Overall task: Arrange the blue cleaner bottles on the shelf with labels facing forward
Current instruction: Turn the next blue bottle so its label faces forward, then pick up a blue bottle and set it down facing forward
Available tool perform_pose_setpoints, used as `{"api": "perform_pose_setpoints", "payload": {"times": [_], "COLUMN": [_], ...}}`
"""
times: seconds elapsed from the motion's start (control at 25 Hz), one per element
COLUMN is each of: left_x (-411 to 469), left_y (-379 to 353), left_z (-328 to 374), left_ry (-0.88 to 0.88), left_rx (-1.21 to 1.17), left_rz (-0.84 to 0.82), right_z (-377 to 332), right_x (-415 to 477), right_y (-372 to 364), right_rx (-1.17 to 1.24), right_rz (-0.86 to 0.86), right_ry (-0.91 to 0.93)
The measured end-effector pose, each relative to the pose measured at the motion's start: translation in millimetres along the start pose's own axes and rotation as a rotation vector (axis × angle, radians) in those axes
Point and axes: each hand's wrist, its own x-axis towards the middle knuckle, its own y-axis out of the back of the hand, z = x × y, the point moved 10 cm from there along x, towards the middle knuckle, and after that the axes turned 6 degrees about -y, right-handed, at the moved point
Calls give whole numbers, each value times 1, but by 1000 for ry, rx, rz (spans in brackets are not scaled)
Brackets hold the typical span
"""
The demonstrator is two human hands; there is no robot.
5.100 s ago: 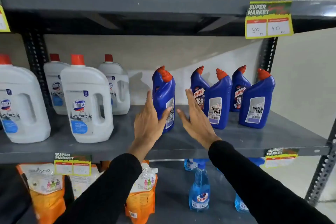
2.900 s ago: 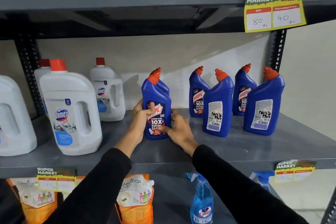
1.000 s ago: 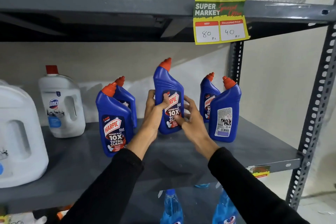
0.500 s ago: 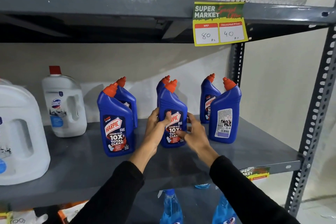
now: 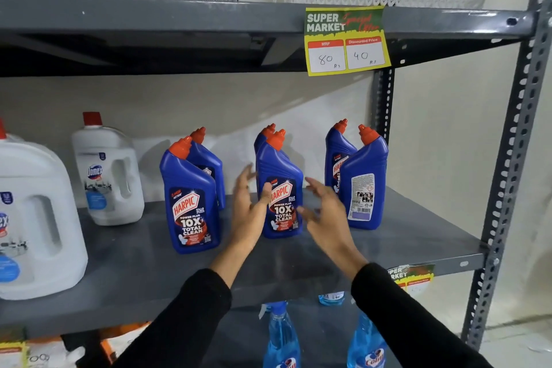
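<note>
Grey metal shelf (image 5: pixel 403 236) with perforated uprights, plain wall behind. Middle front blue plastic cleaner bottle with orange-red cap (image 5: pixel 280 188) stands upright mid-shelf, label forward: "HARPIC", "5 MIN ACTION", "POWER PLUS 10X TOTAL CLEAN". Left hand (image 5: pixel 249 212) and right hand (image 5: pixel 324 212) flank it, fingers spread, grip released on both; the left thumb overlaps the label edge in view, contact unclear.

Judgement: this bottle is done, hands letting go.

Left of it, a front blue bottle (image 5: pixel 189 203) also shows the Harpic front; one more sits just behind each. Right of it, the front blue bottle with its white back label showing (image 5: pixel 366 188) has barcode and small print forward. Likely next: grasp it, turn it half round, set it back in line. Behind that one, a bottle with "HAR…" partly visible.

Further left, white plastic jugs with red caps (image 5: pixel 106 170) read "Domex". Above, a yellow price tag (image 5: pixel 346 40): "SUPER MARKET", "MRP 80 Rs", "Discounted Price 40 Rs". Below, light blue spray bottles (image 5: pixel 280 340), one reading "Colin".
</note>
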Motion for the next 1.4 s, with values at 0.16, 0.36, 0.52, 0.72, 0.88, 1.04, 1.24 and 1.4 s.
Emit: {"api": "perform_pose_setpoints", "payload": {"times": [0.16, 0.36, 0.52, 0.72, 0.88, 1.04, 1.24, 1.4], "left_x": [-22, -14, -18, -27, -36, -22, -4, 6], "left_y": [-17, -111, -137, -161, -167, -178, -211, -206], "left_z": [89, 76, -2, -31, -14, 15, 52, 43], "left_ry": [-586, -352, 132, 282, 260, 178, 71, 137], "left_rx": [133, 167, 118, 109, 96, -61, -42, -170], "left_rz": [196, 1, 96, 78, 171, 145, -57, 0], "right_z": [-32, 14, 69, 102, 96, 69, 37, 29], "right_x": [-20, 8, 32, 38, 36, 34, 35, 24], "right_y": [80, 136, 133, 106, 116, 131, 149, 135], "right_rx": [0, 15, 83, 23, 55, 200, 43, 9], "right_rz": [414, 488, 244, -61, -7, 110, 260, 122], "right_ry": [309, 161, -36, -216, -178, -89, 44, 144]}}
